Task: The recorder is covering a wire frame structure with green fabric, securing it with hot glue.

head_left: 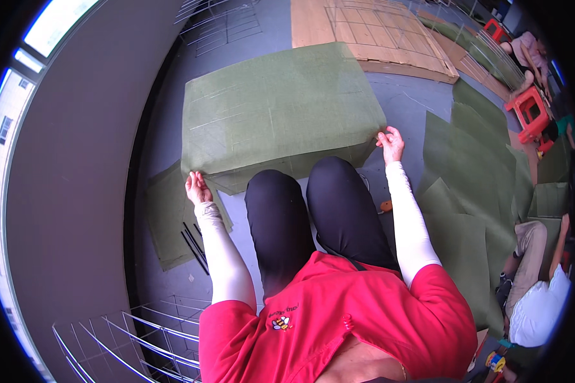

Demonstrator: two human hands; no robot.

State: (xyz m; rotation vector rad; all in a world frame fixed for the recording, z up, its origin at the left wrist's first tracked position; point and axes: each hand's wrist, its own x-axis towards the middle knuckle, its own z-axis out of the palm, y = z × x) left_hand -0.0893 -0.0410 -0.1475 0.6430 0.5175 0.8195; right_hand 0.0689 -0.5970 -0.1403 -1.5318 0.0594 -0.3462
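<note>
A large green mesh sheet (281, 105) lies over a boxy shape in front of my knees, its near side hanging down. Thin pale lines show on it, perhaps wires of a frame beneath. At the near left corner, the fingers of my left hand (199, 187) are closed on the sheet's edge. My right hand (391, 144) pinches the near right corner between thumb and fingers. Both arms reach forward in white sleeves, one on each side of my dark trousers. What stands under the sheet is mostly hidden.
More green sheets (473, 223) spread over the floor on my right; another piece (163, 230) with thin black rods (195, 246) lies left. Wire racks (128, 338) stand behind left. A wooden board (377, 38) is ahead. People sit at the right, near a red stool (531, 115).
</note>
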